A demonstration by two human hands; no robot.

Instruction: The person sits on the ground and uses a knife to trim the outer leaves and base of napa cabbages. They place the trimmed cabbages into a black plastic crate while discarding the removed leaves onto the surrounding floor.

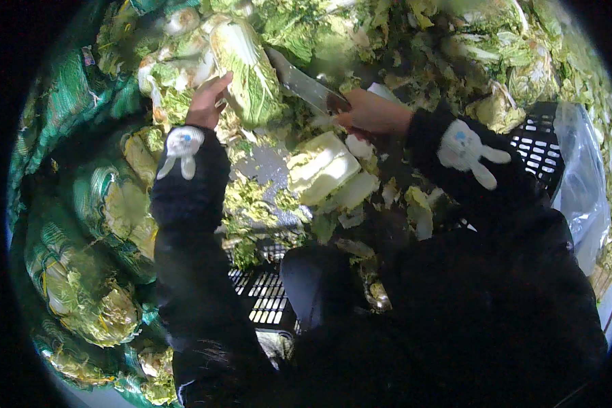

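A napa cabbage head (247,71) lies on the heap in front of me, its pale stem end pointing away. At its left side is my left hand (208,101), fingertips against or just beside the leaves; whether it grips the head is unclear. My right hand (370,113) grips a broad-bladed kitchen knife (302,81). The blade points up and left, its tip close to the cabbage's right side. Below the knife sits a trimmed, pale piece of cabbage (324,168). Loose cut leaves surround it.
Green mesh sacks (89,301) of cabbages line my left. A black plastic crate (268,296) is by my knees; another black crate (538,145) with a clear plastic bag (581,188) stands at right. Cabbage trimmings (520,56) are heaped at the back right.
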